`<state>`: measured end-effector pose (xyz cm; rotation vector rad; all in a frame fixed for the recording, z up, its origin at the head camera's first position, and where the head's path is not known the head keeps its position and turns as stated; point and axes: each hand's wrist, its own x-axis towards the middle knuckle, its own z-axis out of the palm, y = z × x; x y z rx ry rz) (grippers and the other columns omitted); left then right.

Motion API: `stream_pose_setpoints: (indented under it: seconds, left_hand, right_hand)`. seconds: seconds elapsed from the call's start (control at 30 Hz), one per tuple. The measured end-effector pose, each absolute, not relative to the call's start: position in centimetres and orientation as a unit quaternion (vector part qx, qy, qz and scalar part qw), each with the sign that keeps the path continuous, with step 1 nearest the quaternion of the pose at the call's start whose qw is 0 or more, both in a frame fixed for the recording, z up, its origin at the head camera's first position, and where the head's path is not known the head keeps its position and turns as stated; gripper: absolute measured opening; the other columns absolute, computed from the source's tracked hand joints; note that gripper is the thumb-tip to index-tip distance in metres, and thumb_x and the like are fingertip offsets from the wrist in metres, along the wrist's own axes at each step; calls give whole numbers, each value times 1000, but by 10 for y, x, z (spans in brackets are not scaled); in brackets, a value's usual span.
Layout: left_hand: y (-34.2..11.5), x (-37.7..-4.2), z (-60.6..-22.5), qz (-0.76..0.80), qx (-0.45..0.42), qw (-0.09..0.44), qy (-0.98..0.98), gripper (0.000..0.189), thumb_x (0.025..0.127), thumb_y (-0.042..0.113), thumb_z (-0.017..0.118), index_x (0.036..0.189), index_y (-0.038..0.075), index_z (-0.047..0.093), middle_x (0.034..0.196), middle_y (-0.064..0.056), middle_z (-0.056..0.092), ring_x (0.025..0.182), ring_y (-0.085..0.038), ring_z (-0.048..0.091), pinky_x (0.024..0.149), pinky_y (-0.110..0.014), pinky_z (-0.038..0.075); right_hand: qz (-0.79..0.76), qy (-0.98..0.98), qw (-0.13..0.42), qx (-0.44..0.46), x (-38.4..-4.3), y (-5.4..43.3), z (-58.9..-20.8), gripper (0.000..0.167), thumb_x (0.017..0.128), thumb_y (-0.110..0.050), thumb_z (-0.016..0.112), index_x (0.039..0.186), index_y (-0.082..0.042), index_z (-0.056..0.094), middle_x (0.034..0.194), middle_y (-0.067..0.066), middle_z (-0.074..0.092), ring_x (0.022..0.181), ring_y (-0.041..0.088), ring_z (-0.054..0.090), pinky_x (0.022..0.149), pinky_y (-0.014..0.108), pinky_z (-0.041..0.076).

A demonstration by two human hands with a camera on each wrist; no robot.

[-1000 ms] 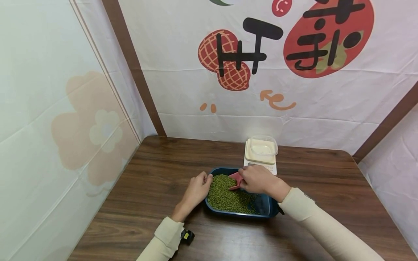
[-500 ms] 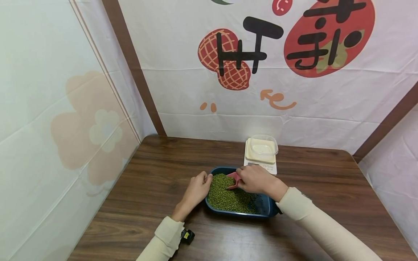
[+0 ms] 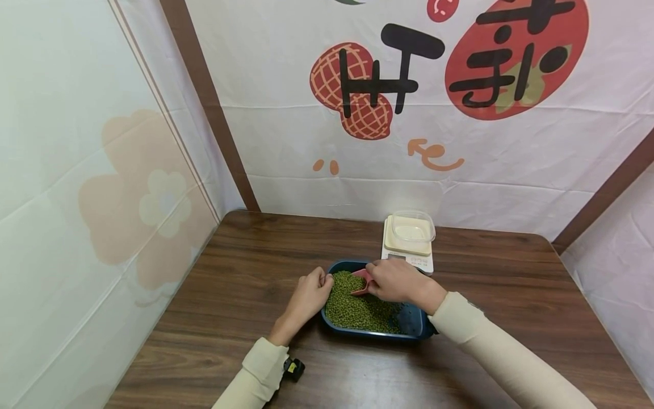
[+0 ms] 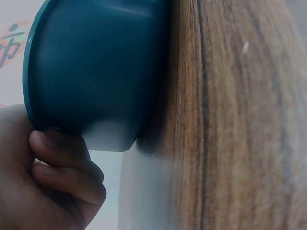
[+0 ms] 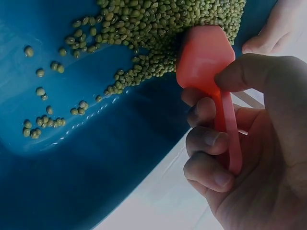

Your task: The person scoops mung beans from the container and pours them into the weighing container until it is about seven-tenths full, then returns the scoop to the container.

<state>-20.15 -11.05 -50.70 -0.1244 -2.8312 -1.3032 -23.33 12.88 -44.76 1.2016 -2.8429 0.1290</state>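
A dark blue plastic basin sits on the table, holding green mung beans heaped toward its left side. My left hand grips the basin's left rim, thumb over the edge. In the left wrist view its fingers curl against the outer wall. My right hand holds a pink scoop by its handle, fingers wrapped round and thumb near the neck. The scoop's head rests among the beans, its front edge partly hidden. A few loose beans lie scattered on the basin's bare floor in the right wrist view.
Behind the basin stands a white kitchen scale, with a clear plastic container on its platform. The brown wooden table ends against a printed cloth backdrop. A cloth wall also rises on the left.
My right hand has pushed the scoop a little leftward, deeper into the bean heap. My left hand keeps its grip on the rim.
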Motion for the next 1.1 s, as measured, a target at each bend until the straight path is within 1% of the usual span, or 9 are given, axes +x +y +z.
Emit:
stream_pose_setpoints:
  seconds: [0.2,0.3,0.43,0.57,0.77,0.97,1.1]
  left_hand:
    - [-111,-202,-507,-420,-40,11,-907,33,111,26,50,81,14,43,62,4,37,52,-12,34,55,-26,32]
    - [-111,-203,-507,-417,-41,11,-908,33,111,26,50,81,14,43,62,4,37,52,-12,34,55,-26,32]
    - [-111,-203,-507,-418,-42,9,-908,34,111,26,50,80,14,43,62,4,37,52,-12,34,54,-25,31]
    - [-111,-203,-508,-418,-42,12,-908,33,111,25,51,81,14,43,62,4,37,52,-11,33,54,-25,31]
    - [-112,-202,-509,-418,-43,16,-907,33,111,24,51,80,14,42,62,5,36,52,-11,34,55,-24,31]
    - [-112,-201,-508,-418,-40,16,-908,33,110,25,52,80,15,43,63,5,37,54,-10,35,56,-24,32]
    - [-112,-201,-508,-417,-41,17,-908,34,111,25,52,80,15,43,63,5,37,54,-10,35,56,-24,32]
  right_hand:
    - [42,-920,0,389,-235,125,-445,10,99,-15,67,90,-14,68,77,-2,65,54,9,48,54,29,42]
    - [47,-921,-3,387,-235,122,-445,11,100,-15,66,89,-14,69,75,-3,63,53,8,47,53,28,41]
    - [44,-921,0,386,-236,120,-446,16,100,-15,66,84,-15,65,70,-3,58,51,9,45,51,27,38]
    - [43,-922,-13,384,-236,117,-446,17,101,-16,65,85,-15,65,67,-3,57,49,9,44,50,27,37]
    - [53,-925,-54,372,-235,116,-447,13,104,-20,63,94,-16,70,72,-5,61,51,8,47,53,27,39]
    - [65,-926,-78,363,-237,117,-447,16,107,-23,62,92,-18,65,75,-6,60,56,10,47,58,30,41]
    - [66,-924,-76,370,-238,118,-448,17,107,-22,62,90,-18,63,76,-6,61,57,9,49,60,30,42]
